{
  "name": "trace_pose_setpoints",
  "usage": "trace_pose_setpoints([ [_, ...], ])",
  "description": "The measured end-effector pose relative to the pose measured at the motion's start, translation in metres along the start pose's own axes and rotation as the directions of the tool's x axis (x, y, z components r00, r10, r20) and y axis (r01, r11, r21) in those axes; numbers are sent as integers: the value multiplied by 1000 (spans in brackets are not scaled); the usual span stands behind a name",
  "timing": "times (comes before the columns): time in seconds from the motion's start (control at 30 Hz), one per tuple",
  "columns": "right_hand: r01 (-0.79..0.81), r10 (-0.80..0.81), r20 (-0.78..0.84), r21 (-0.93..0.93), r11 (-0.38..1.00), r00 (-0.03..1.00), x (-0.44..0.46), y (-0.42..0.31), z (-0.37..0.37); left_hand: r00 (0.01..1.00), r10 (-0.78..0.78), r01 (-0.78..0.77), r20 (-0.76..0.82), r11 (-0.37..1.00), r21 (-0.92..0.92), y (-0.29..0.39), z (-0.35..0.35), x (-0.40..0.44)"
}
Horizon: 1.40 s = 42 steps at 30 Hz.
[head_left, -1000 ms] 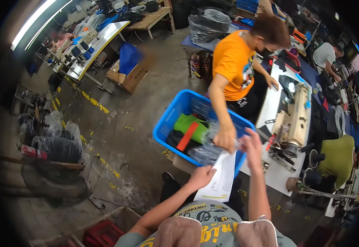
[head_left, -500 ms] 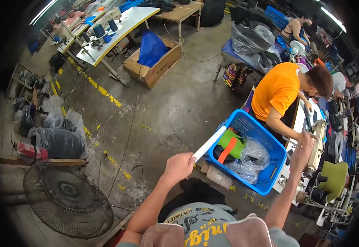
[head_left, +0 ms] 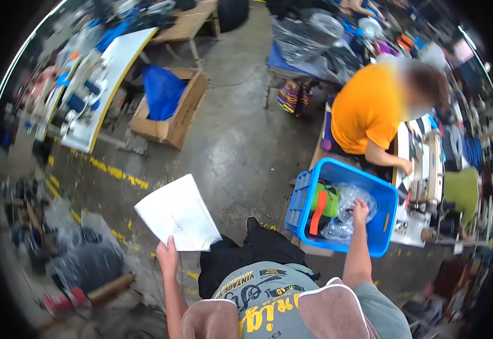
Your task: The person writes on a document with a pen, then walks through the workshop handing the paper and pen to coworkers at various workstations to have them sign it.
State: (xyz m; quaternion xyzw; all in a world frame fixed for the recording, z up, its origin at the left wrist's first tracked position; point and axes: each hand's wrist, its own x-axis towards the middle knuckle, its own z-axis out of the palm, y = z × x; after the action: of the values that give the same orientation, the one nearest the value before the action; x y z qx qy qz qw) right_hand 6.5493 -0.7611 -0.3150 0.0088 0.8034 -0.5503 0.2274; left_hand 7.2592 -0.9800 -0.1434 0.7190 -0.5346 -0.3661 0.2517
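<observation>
My left hand [head_left: 167, 254] grips a white sheaf of paper [head_left: 176, 214] by its lower edge, the thumb on top. A little faint print shows on the page, too small to read. My right hand [head_left: 360, 210] reaches into the blue plastic basket [head_left: 310, 217], over clear plastic wrap [head_left: 340, 230]. Its fingers are blurred against the wrap, so I cannot make out whether they hold it. Beside the wrap in the basket lies a bright green item [head_left: 330, 202] with an orange strip [head_left: 318, 213] across it.
A person in an orange shirt [head_left: 365, 107] works at a sewing machine [head_left: 429, 164], just beyond the basket. Ahead on the left stand a cardboard box [head_left: 187, 104] with blue material and a white-topped table [head_left: 119, 62]. Wrapped rolls [head_left: 88, 254] lie at left.
My right hand has moved from the sewing machine into the basket. My left hand has moved left and down, and the paper, seen edge-on before, now faces me. The view has shifted.
</observation>
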Motion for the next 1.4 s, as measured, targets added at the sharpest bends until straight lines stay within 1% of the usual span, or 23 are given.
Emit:
trace_pose_setpoints([
  [0.07,19,-16,30,-92,996,999,-27,26,22,995,68,-75,-71,993,-94,0,1,45],
  [0.1,55,-41,83,-175,983,996,-37,35,26,996,92,-93,-24,993,-77,11,4,66],
  [0.13,32,-26,39,-165,986,999,-46,33,33,996,-5,18,93,991,-135,26,10,88],
  [0.2,201,-179,96,-556,807,979,-71,36,51,926,-187,256,327,949,-182,49,20,129],
  [0.3,190,-194,59,-598,779,979,-91,10,79,834,-184,287,521,950,-124,94,60,188],
  [0.43,111,-148,-19,-571,813,989,-96,-7,107,770,-238,392,592,908,-146,109,100,257],
  [0.57,18,-54,-51,-531,847,997,-42,28,127,763,-306,444,569,888,-118,99,134,315],
  [0.63,-114,85,-76,-627,771,994,-20,15,140,782,-357,461,511,883,-89,111,153,337],
  [0.7,-79,59,-53,-694,716,997,13,45,148,817,-350,455,458,880,-138,122,165,359],
  [0.77,-182,200,-73,-777,603,977,55,82,155,845,-370,473,386,854,-217,137,192,382],
  [0.83,-156,256,-16,-830,535,967,67,74,156,868,-347,453,356,847,-277,149,215,404],
  [0.93,-226,311,-103,-893,391,945,85,86,163,890,-327,431,318,833,-348,169,235,435],
  [0.97,-246,305,-132,-894,375,943,83,76,163,894,-323,422,311,840,-341,178,244,446],
  [1.03,-188,156,-141,-921,342,978,76,87,167,899,-319,412,300,850,-327,196,260,467],
  [1.1,-212,156,-177,-945,248,972,65,79,163,894,-315,410,318,862,-298,216,273,488],
  [1.17,-163,-247,-215,-963,213,945,23,31,158,881,-307,402,359,887,-228,239,291,516],
  [1.2,-309,-122,-337,-929,203,934,8,12,156,879,-299,401,371,884,-240,252,300,531],
  [1.23,-424,-24,-425,-905,24,905,-3,11,145,874,-300,408,381,880,-243,265,309,548],
  [1.27,-608,15,-608,-792,50,793,-15,21,132,869,-300,414,392,876,-246,278,319,567],
  [1.3,-625,107,-616,-775,93,780,-46,-50,140,863,-303,421,404,874,-244,289,327,589],
  [1.33,-680,22,-680,-732,45,733,-69,-57,138,859,-295,420,418,873,-248,298,336,613],
  [1.37,-698,53,-697,-716,0,715,-85,-42,121,853,-269,400,448,887,-230,307,347,641],
  [1.4,-732,151,-727,-681,-34,670,-100,-79,133,845,-243,377,477,902,-209,315,359,673],
])
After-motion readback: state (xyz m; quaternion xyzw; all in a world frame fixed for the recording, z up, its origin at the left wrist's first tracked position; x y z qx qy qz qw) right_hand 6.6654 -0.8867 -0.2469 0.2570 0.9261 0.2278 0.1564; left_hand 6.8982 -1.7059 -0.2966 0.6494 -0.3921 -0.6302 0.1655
